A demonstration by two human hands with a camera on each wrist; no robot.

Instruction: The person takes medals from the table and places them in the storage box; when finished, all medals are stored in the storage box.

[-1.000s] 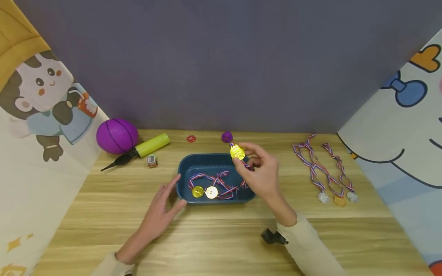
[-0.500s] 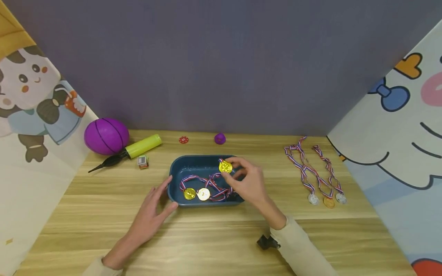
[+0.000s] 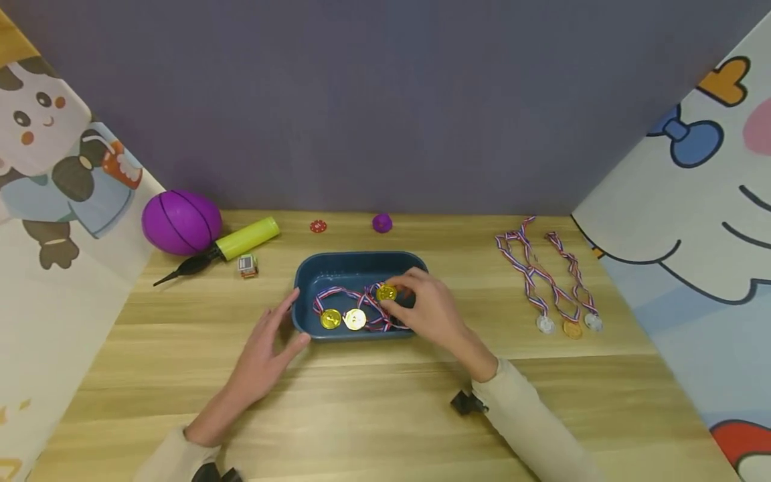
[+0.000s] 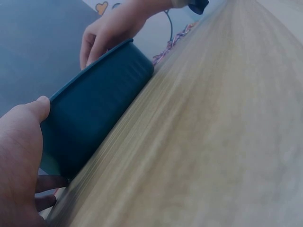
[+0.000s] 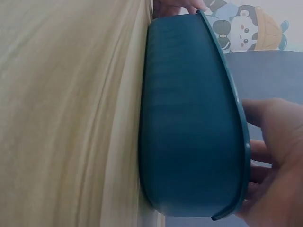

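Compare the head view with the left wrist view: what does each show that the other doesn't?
Head only: gold medals inside the bin, the right hand pinching one medal, three more medals laid out at the right, the purple ball and pump. Left wrist only: the bin's outer wall close up, the left hand's thumb against it. Both: bin, both hands, wooden table.

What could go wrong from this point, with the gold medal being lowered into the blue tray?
The right hand pinches a gold medal over the blue tray, where two more medals' ribbons lie looped; its ribbon may tangle with them. Only the left hand at the tray's left end steadies it, so a tug might slide it. Some ribbon could end up draped over the rim.
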